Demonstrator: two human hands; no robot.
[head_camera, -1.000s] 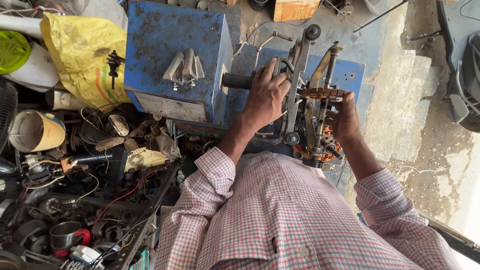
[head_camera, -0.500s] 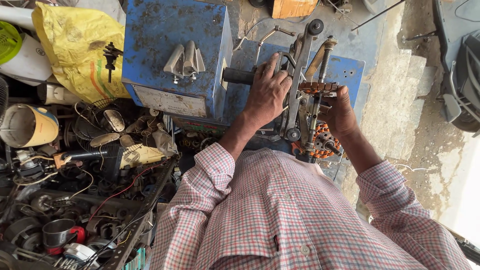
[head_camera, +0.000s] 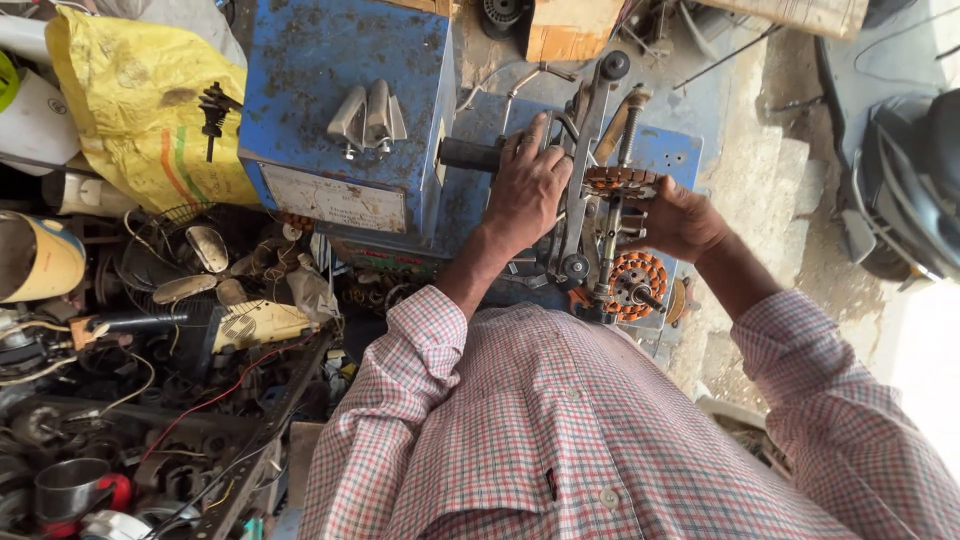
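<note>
A blue metal winding machine (head_camera: 340, 90) stands in front of me, with a grey frame (head_camera: 582, 170) on its right side. My left hand (head_camera: 525, 190) rests on the frame beside a black shaft (head_camera: 468, 154), fingers curled over the metal. My right hand (head_camera: 680, 218) grips a round orange-wound stator (head_camera: 615, 182) mounted in the frame. A second orange-wound stator (head_camera: 636, 282) sits lower on the same frame. My checked shirt sleeves fill the lower part of the view.
A yellow sack (head_camera: 140, 110) lies at the left. Below it is a heap of motor parts, wires, fan guards and a yellow cylinder (head_camera: 40, 255). A concrete step (head_camera: 760, 190) and a dark scooter (head_camera: 905, 170) are at the right.
The view has shifted slightly; both hands stay on the frame and stator, my right hand moving a little around the upper stator.
</note>
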